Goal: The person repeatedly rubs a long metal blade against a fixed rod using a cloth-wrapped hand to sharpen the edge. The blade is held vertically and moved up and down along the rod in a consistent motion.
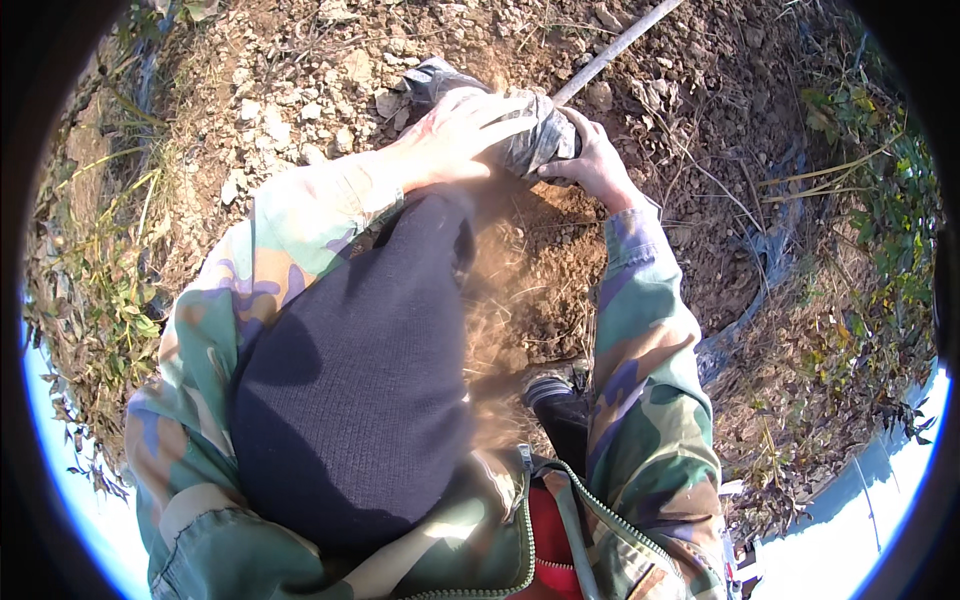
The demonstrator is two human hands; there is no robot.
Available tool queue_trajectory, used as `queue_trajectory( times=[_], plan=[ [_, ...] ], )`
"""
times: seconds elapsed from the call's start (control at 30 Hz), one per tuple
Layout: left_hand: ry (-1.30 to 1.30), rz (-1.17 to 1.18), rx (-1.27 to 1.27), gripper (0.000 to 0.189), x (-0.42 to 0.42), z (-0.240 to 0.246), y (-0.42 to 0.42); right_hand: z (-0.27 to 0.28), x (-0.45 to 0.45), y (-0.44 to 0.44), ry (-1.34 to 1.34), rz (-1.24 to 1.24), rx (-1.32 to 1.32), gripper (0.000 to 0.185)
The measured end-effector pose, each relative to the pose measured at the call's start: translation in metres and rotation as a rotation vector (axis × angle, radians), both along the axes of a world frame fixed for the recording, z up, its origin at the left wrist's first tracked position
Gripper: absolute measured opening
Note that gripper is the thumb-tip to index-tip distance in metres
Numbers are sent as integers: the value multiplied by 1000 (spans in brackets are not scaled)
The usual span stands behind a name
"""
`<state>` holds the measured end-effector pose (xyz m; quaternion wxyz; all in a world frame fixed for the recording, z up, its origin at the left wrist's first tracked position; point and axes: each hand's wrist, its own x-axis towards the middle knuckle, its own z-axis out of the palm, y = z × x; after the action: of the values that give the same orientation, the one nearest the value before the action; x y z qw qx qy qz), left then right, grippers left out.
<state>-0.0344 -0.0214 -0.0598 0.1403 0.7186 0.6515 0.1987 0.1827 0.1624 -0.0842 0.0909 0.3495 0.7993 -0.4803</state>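
Both hands meet at a crumpled dark grey, shiny bundle, perhaps plastic film (551, 139), at the upper middle of the view. My left hand (461, 135) lies over its left part, fingers stretched across it. From the other side my right hand (596, 154) grips the bundle's right end, thumb below and fingers above. More of the dark material (435, 75) sticks out beyond my left hand. A pale, thin pole (619, 49) runs from behind the bundle to the top edge; whether it touches the bundle is hidden.
Stony brown soil (300, 97) lies around the hands. Blue plastic film (765, 262) is partly buried at the right. Leafy plants (892, 247) and dry stems line both sides. My dark-trousered knee (360, 360) is raised below my left hand, and a striped shoe (546, 390) shows lower down.
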Motion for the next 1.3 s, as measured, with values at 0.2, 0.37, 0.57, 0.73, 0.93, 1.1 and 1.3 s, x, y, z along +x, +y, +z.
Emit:
queue_trajectory(
  times=[0.2,0.37,0.57,0.73,0.93,1.1,1.3],
  plan=[
    [-126,-37,-227,100,-8,-21,44,-4,12,-7,37,-93,217,111],
    [-258,5,-148,86,-32,-24,100,10,20,-9,85,-78,501,118],
    [-225,27,-80,69,-32,-26,138,16,5,10,-41,-92,523,115],
    [-218,-12,-121,78,-27,-17,105,19,18,9,-54,-63,331,108],
    [-110,-169,-460,117,5,-2,30,23,44,-47,-104,-25,-15,111],
    [52,-241,-245,118,19,-11,10,14,52,-60,-66,-159,-217,114],
    [-191,-91,-483,99,7,-13,78,5,59,-43,62,-194,322,110]
  ],
)
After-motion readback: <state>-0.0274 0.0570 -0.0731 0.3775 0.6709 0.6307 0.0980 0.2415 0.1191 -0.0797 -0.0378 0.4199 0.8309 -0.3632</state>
